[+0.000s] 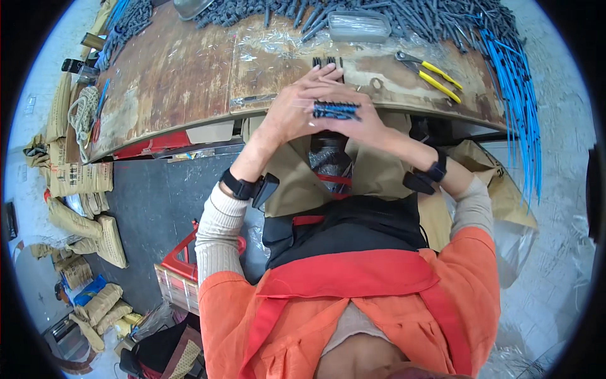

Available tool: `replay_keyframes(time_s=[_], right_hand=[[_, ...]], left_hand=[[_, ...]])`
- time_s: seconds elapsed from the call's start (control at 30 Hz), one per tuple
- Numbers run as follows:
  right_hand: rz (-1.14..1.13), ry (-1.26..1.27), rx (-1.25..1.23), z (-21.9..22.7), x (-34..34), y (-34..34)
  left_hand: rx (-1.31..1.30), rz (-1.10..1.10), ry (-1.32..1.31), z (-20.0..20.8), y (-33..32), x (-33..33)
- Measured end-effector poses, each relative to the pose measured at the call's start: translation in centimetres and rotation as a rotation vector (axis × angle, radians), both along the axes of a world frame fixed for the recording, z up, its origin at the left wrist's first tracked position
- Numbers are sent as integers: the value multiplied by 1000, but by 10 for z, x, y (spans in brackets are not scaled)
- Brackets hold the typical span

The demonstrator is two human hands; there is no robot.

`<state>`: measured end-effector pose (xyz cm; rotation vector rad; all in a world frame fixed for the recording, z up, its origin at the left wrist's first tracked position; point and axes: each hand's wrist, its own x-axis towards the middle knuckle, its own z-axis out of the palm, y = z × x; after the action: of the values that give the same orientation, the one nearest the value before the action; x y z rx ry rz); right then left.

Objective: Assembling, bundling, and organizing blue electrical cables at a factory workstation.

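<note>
My left hand and my right hand meet at the table's near edge, fingers overlapping. Between them is a bundle of thin blue and black plastic pieces, lined up side by side. Both hands are closed about this bundle, their thumbs toward me. Motion blurs some of the fingers, and the bundle's underside is hidden. Just beyond my fingertips, black comb-like prongs stand up from the table.
The worn wooden table curves across the front. Dark grey plastic pieces heap along its far side, with a clear plastic box among them. Yellow-handled cutters lie right; blue strips hang over the right edge. A red stand is lower left.
</note>
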<state>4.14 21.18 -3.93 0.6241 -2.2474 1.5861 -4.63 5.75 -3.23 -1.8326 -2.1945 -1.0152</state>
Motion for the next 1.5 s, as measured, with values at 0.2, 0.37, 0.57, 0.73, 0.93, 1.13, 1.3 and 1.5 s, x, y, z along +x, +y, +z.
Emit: replay_keyframes(time_s=[0.2,0.37,0.57,0.73,0.93,1.13,1.3,1.5], right_hand=[[-95,-260,-7,71,14,6],[42,-41,24,97,25,15],[39,-307,-114,34,30,11],[23,-399,-204,18,27,17],[69,-592,-250,22,24,20],[118,-608,-326,25,18,16],[125,-581,-303,23,9,15],[62,-613,-303,20,6,20]], left_hand=[[126,-54,-323,31,4,15],[124,-32,-522,37,13,40],[233,-51,-562,-42,12,42],[188,56,-817,-50,14,57],[-544,-118,-929,38,-33,-11],[-55,669,-298,46,-2,-179],[34,852,183,6,21,-218],[171,669,-390,28,14,-175]])
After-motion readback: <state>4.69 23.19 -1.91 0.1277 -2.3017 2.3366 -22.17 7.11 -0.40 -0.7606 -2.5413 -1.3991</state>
